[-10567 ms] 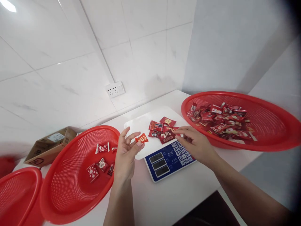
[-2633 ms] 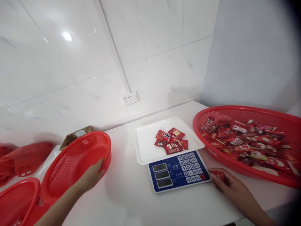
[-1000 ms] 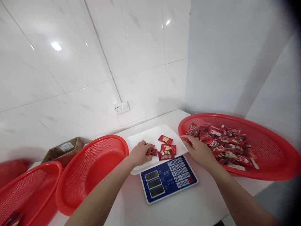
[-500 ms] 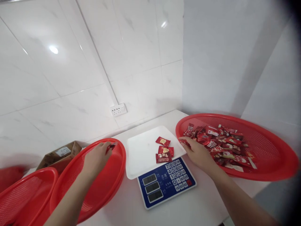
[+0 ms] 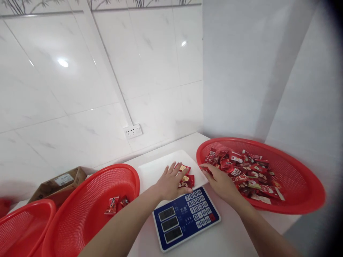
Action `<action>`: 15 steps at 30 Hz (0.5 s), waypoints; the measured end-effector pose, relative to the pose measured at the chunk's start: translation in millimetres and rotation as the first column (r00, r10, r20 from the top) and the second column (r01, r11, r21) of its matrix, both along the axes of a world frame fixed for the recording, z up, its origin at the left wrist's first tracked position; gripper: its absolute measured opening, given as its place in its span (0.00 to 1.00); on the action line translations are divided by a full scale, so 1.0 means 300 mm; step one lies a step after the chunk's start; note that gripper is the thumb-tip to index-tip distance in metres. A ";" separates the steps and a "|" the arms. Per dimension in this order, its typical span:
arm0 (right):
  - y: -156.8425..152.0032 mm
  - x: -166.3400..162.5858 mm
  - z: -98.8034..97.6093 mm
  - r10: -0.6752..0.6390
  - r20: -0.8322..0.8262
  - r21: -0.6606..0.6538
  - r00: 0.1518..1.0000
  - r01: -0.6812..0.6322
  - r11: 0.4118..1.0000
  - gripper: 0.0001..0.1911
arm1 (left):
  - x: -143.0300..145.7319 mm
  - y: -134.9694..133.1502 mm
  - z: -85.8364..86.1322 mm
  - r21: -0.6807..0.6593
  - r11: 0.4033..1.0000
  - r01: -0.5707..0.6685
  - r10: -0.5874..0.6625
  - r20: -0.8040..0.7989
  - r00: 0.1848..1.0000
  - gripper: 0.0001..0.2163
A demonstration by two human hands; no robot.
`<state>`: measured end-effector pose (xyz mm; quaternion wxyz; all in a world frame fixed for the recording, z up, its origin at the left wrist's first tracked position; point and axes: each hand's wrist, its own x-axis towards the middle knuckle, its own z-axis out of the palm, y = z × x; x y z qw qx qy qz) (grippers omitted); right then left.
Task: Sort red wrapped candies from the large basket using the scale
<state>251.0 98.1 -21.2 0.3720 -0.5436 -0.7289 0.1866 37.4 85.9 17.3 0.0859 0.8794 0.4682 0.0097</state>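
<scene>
My left hand (image 5: 171,184) lies over the scale's white tray (image 5: 152,169) with fingers spread, touching the small red snack packets (image 5: 186,181) there and partly hiding them. My right hand (image 5: 221,182) is by the tray's right corner, at the left rim of a red mesh basket (image 5: 300,182) heaped with wrapped packets (image 5: 249,171). Its thumb and fingers are closed together; red shows between them, but I cannot tell whether that is a packet or the basket. Below the tray is the scale's blue keypad panel (image 5: 187,219). Two red packets (image 5: 112,206) rest in the left red basket (image 5: 91,207).
Another red basket (image 5: 26,221) stands at the far left, with a cardboard box (image 5: 57,184) behind the baskets. A wall socket (image 5: 133,131) is on the tiled wall. Under the scale is a white tabletop (image 5: 227,235).
My left hand has moved right, from above the left basket to the packets on the tray, and has opened. Two packets now lie in that basket. My right hand stays by the tray corner.
</scene>
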 end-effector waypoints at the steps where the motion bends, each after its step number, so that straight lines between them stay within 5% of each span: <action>1: -0.001 0.000 0.002 0.004 -0.003 0.000 1.000 -0.004 1.000 0.17 | 0.024 0.030 -0.011 0.012 1.000 0.021 -0.021 -0.025 0.999 0.37; 6: -0.003 -0.001 0.004 0.008 -0.011 -0.017 1.000 -0.009 1.000 0.18 | 0.070 0.114 -0.040 0.109 0.994 0.024 -0.017 -0.070 0.997 0.29; 15: -0.001 0.001 -0.004 0.025 0.015 -0.009 1.000 -0.025 1.000 0.17 | 0.097 0.102 -0.035 0.139 0.986 -0.096 0.116 -0.138 0.984 0.27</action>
